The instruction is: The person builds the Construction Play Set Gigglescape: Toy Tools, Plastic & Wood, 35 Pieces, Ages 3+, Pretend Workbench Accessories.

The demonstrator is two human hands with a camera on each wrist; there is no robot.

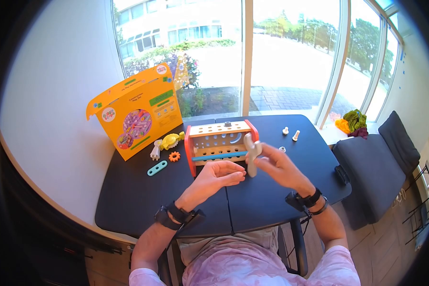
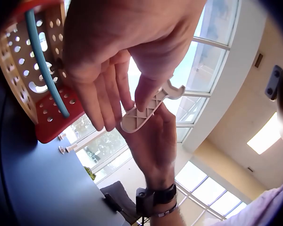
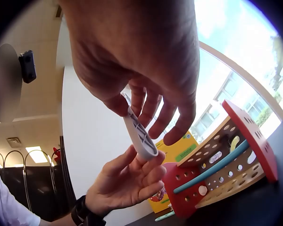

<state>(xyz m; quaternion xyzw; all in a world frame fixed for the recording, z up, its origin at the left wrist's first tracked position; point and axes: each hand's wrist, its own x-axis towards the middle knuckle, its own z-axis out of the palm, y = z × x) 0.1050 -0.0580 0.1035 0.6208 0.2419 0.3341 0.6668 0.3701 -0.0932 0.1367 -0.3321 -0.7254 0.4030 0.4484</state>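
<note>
A pale grey toy wrench [image 1: 252, 168] stands roughly upright above the table, pinched between thumb and fingers of the right hand [image 1: 285, 168]. In the left wrist view, the ribbed handle of the wrench [image 2: 132, 123] and its hooked end show. The left hand [image 1: 209, 180] has its fingers extended, fingertips beside the wrench's lower end; whether they touch it I cannot tell. Just beyond both hands sits a wooden toolbox [image 1: 219, 128] with red sides and a blue bar [image 1: 219, 156]. The right wrist view shows the left hand [image 3: 127, 182] below the wrench [image 3: 140, 139].
An orange box [image 1: 140, 109] leans at the back left. Near it lie a yellow toy piece [image 1: 171, 140], an orange gear [image 1: 174, 156] and a teal strip [image 1: 157, 168]. Pale bolts [image 1: 296, 136] stand right of the toolbox. A grey chair [image 1: 374, 167] is beside the table.
</note>
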